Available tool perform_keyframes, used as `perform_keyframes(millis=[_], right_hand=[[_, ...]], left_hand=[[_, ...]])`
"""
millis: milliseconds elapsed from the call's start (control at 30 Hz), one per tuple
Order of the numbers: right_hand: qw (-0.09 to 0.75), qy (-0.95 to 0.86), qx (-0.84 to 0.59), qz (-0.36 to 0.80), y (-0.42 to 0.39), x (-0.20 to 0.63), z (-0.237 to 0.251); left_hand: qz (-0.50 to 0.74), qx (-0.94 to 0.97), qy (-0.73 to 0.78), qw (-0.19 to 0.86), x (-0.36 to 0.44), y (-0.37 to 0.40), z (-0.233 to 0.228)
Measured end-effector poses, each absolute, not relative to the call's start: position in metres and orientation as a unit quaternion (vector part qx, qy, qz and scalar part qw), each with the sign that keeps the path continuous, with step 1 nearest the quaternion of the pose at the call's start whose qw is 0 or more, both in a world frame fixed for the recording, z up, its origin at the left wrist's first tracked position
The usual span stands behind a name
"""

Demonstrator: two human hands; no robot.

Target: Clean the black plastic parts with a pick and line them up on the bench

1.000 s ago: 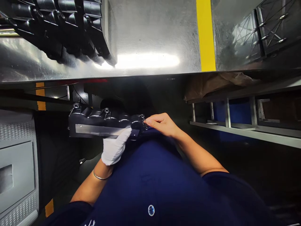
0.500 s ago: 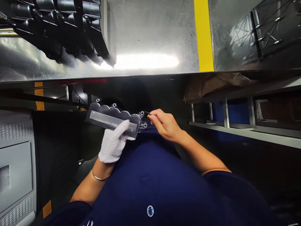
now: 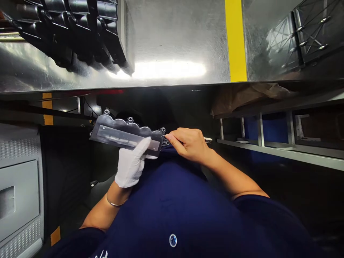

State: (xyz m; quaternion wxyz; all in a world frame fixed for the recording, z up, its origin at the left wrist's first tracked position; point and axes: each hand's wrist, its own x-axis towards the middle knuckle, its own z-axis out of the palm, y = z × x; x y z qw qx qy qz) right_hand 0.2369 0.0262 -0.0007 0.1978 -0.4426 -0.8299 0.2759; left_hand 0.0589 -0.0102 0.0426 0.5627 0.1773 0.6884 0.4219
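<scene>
Black moulded part (image 3: 123,125) sits left of centre in the frame, off the bench, carried in front of the dark blue shirt (image 3: 172,200). Its long axis slopes gently from upper left down to lower right, with the scalloped, eyeleted edge uppermost and the face with the inset strip (image 3: 118,137) turned to the camera.

Governing relation: the lower-right end of the part points towards the right hand (image 3: 192,143), whose fingertips lie just beside that end; the body of the part extends leftward from them. The right hand is nearer to that end; the left hand (image 3: 130,165) is nearer to the middle and lower edge.

Left hand: white-gloved, gripping the part by its lower edge, thumb laid over the strip near its right-hand portion, remaining fingers mostly hidden behind. Right hand: bare, thumb and forefinger pinched together on a slim tool (image 3: 208,140), whose pale rear end projects past the hand to the right. A thin tip appears at the part's end; whether it touches the part cannot be determined.

Surroundings: metal bench (image 3: 174,36) across the top, with yellow tape (image 3: 236,43); black ribbed parts (image 3: 72,32) at upper left
</scene>
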Motion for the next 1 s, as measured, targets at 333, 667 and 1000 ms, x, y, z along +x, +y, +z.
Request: perform_keyframes(millis=[333,667,1000], right_hand=[[0.011,-0.895,-0.162,0.416,0.060,0.269,0.031],[0.088,-0.920,-0.245,0.293,0.051,0.263,0.019],[0.080,-0.921,-0.253,0.286,0.052,0.265,0.016]], left_hand=[[0.343,0.106,0.564,0.744,0.044,-0.013,0.008],[0.337,0.105,0.564,0.746,0.048,-0.011,0.011],[0.342,0.096,0.573,0.738,0.047,-0.013,0.003]])
